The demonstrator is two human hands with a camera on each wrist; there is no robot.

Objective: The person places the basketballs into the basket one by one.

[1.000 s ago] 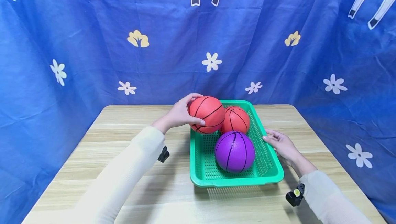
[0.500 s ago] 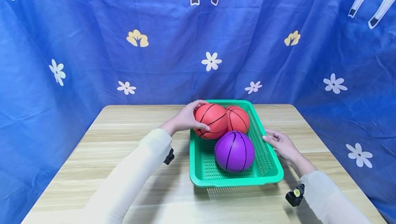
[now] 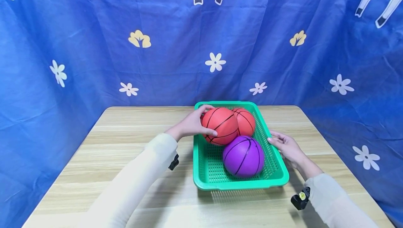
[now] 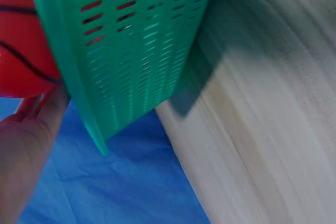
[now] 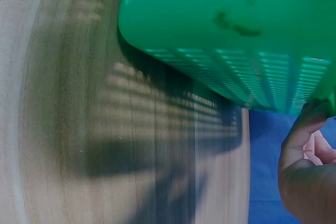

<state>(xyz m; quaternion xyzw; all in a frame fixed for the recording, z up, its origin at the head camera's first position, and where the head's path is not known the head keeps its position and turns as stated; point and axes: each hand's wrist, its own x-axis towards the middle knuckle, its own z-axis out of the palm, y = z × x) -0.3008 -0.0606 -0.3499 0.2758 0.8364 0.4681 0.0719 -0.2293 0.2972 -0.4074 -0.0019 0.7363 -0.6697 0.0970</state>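
A green slotted basket (image 3: 201, 172) stands on the wooden table. Inside it, at the near right, sits a purple basketball (image 3: 244, 156). My left hand (image 3: 190, 123) holds a red basketball (image 3: 220, 126) from its left side, thumb across the front. That ball is in the basket's left part, against a second red basketball (image 3: 246, 121) at the back, and appears to touch the purple one. At the basket's right side, my right hand (image 3: 288, 149) grips the rim, its thumb on the edge. In the right wrist view the basket wall (image 5: 236, 14) fills the top, with bent fingers at its edge.
The wooden table (image 3: 126, 151) extends left of the basket and in front of it. Behind and at both sides hangs a blue curtain (image 3: 176, 63) with flowers and animal legs. Black cameras sit at both wrists.
My left hand has brought its red basketball down and to the right into the basket. The purple basketball has shifted slightly right and turned. My right hand stays on the rim.
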